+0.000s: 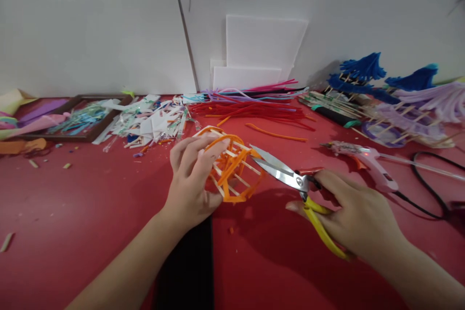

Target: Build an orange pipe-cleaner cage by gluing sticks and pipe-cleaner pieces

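My left hand [192, 179] grips a small cage-like frame [234, 169] made of orange pipe cleaners and thin pale wooden sticks, held above the red table. Its fingers wrap the left side and hide part of it. In my right hand [352, 208] is a pair of scissors [279, 172] with silver blades and yellow and red handles. The blade tips reach the upper right edge of the frame, by an orange strip; whether they touch it I cannot tell. Behind the frame, a loose orange pipe cleaner [276, 133] lies on the table.
A pink glue gun [374, 162] with a cord lies at right. Blue and lilac stick models [410, 111] stand behind it. Red pipe cleaners [254, 111] are piled at the back, beside white scraps [156, 121] and a brown frame [123, 106]. A black panel [189, 266] lies in front.
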Demonstrator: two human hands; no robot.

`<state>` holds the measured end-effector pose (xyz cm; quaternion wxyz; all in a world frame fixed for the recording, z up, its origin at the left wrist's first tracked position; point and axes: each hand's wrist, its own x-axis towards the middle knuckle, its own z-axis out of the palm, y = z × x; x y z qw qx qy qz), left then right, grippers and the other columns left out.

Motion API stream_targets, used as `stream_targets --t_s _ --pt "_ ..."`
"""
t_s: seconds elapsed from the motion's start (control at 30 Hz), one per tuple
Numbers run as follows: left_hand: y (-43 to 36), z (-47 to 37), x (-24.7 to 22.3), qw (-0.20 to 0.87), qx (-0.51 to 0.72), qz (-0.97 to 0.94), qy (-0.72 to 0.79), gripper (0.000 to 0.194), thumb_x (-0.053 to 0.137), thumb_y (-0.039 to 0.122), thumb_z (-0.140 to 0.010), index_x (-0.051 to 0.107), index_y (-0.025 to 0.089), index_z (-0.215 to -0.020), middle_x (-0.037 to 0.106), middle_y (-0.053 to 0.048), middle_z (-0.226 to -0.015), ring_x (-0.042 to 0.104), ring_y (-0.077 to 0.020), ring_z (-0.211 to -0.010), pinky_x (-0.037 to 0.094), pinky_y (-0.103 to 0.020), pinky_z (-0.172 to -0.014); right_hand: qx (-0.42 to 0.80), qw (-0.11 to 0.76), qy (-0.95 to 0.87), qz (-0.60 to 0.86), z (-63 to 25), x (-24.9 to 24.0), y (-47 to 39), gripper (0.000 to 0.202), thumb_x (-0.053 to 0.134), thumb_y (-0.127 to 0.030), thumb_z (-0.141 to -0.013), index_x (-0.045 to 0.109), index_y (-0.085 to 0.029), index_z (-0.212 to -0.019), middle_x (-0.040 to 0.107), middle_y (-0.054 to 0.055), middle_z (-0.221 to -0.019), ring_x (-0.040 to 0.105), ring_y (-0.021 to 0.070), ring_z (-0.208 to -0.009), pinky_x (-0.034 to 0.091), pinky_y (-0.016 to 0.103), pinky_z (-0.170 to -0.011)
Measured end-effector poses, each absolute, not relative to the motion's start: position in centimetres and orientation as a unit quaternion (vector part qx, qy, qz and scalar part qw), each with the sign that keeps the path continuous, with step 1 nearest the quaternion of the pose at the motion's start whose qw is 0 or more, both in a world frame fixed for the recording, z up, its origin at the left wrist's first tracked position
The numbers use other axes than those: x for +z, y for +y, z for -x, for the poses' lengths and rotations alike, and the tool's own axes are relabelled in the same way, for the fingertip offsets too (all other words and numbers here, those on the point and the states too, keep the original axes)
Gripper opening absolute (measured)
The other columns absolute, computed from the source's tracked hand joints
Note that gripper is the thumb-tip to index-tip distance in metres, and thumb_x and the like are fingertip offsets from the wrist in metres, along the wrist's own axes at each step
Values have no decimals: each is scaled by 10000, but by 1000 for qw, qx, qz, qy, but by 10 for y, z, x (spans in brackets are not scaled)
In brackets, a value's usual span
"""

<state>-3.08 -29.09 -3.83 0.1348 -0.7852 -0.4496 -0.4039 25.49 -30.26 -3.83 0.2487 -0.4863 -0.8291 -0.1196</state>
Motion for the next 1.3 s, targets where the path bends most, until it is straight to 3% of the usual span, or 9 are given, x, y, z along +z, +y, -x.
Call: stream_targets --t_s 0.13,0.3,0.43,0.57,0.87,1.07,1.3 --pt "-295 28 -37 123 -380 796 -456 617 726 307 -784 489 230 -1349 614 -127 -1290 551 -298 -1167 392 -467 -1044 -143 263 -819 490 -253 -40 -302 503 409 -670 -926 526 -216 -742 587 -9 -576 556 145 -438 341 247 -429" --pt "-297 26 -35 110 -376 796 -461 658 726 255 -749 481 243 -1360 619 -122 -1292 569 -300 -1152 387 -467 -1032 -145 253 -800 525 -251 -41 -305 516 379 -686 -921 519 -224 -741 553 1 -552 537 169 -469 335 271 -469" --pt "-298 24 -34 90 -374 794 -470 676 739 269 -744 475 258 -1366 625 -116 -1288 567 -300 -1157 383 -461 -1034 -120 237 -805 531 -258 -46 -305 464 482 -681 -885 534 -227 -804 640 28 -662 604 200 -563 357 282 -513" --pt "-299 24 -34 78 -374 789 -481 682 750 323 -768 461 260 -1383 634 -115 -1278 565 -299 -1170 381 -451 -1033 -110 236 -815 518 -265 -48 -302 440 546 -665 -857 531 -228 -809 642 22 -648 600 191 -533 350 267 -489" --pt "-298 24 -36 118 -375 781 -485 590 702 293 -810 495 242 -1360 607 -126 -1297 539 -294 -1162 369 -465 -1036 -126 219 -811 528 -265 -48 -301 456 547 -681 -843 541 -227 -794 652 28 -650 617 211 -555 286 257 -483" --pt "-300 22 -34 138 -361 779 -494 579 685 234 -807 514 267 -1359 590 -114 -1335 491 -316 -1192 363 -471 -1038 -160 215 -779 567 -258 -48 -303 604 392 -801 -840 521 -229 -695 595 38 -574 550 208 -493 254 268 -481" --pt "-300 23 -34 149 -357 784 -486 607 657 198 -796 500 271 -1377 581 -120 -1339 508 -311 -1195 357 -476 -1051 -149 204 -810 529 -263 -42 -301 567 471 -761 -845 486 -231 -644 548 10 -528 547 180 -474 299 259 -475"
